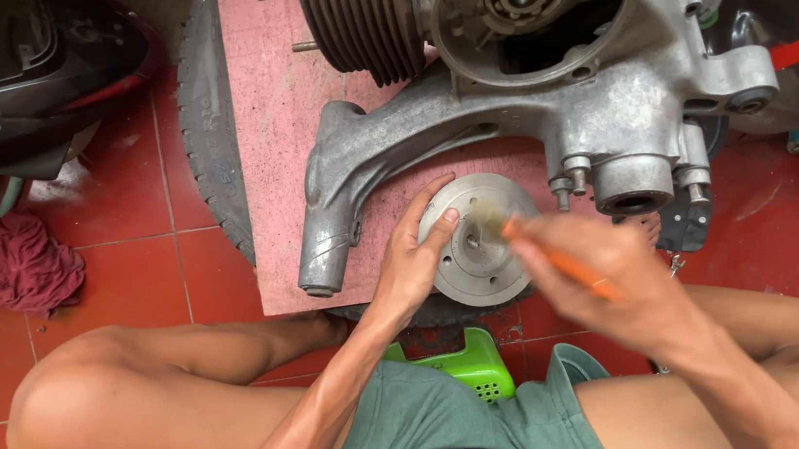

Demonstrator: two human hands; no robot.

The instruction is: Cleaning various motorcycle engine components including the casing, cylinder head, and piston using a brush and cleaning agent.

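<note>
Left hand (411,260) grips the left rim of a round grey metal disc (478,242), thumb on its face. Right hand (609,279), motion-blurred, holds an orange-handled brush (552,259), bristles on the disc near its centre. Disc sits on a pink board (275,95) laid over a tyre (201,108), just below an aluminium engine casing (529,100) with a finned cylinder (357,10). Green plastic stool (479,359) under the person. Maroon rag (20,261) on red tiled floor (151,269), left.
</note>
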